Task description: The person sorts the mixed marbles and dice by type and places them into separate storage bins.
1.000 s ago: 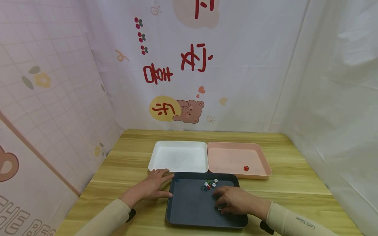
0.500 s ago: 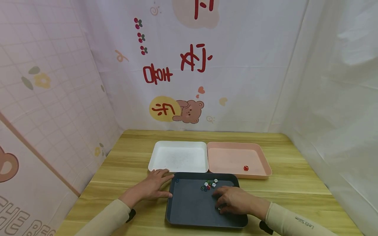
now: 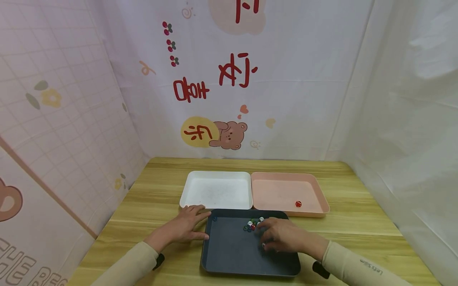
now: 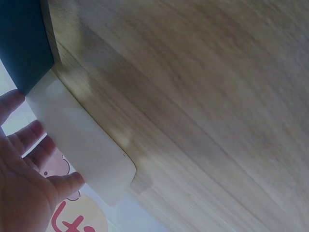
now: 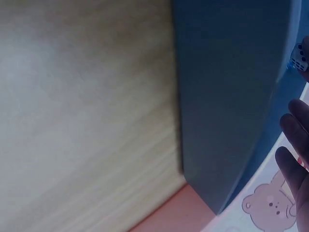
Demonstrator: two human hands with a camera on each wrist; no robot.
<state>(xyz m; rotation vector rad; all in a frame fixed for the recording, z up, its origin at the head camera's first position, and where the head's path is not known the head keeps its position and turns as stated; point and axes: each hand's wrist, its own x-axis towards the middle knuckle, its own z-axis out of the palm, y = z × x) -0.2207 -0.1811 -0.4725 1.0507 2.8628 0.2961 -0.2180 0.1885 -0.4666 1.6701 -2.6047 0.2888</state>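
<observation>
My right hand [image 3: 282, 236] is over the right part of the dark tray [image 3: 232, 254], pinching a white die [image 5: 299, 57] at its fingertips. That die is mostly covered by the fingers in the head view. Just beyond the fingertips sits a small cluster of dice, white, red [image 3: 253, 227] and green or dark, partly hidden by the hand. Fingers spread, my left hand [image 3: 184, 225] rests at the dark tray's left edge. A small dark blue item [image 3: 215, 218] lies in the tray's far left corner.
Behind the dark tray stand a white tray [image 3: 216, 190] and a pink tray [image 3: 282, 190], side by side. One red die [image 3: 298, 203] lies in the pink tray. All three trays are on a wooden table [image 3: 157, 186] enclosed by printed curtains.
My right hand has lifted slightly and moved away from me toward the dice cluster, the white die moving with its fingers. The left hand has stayed put.
</observation>
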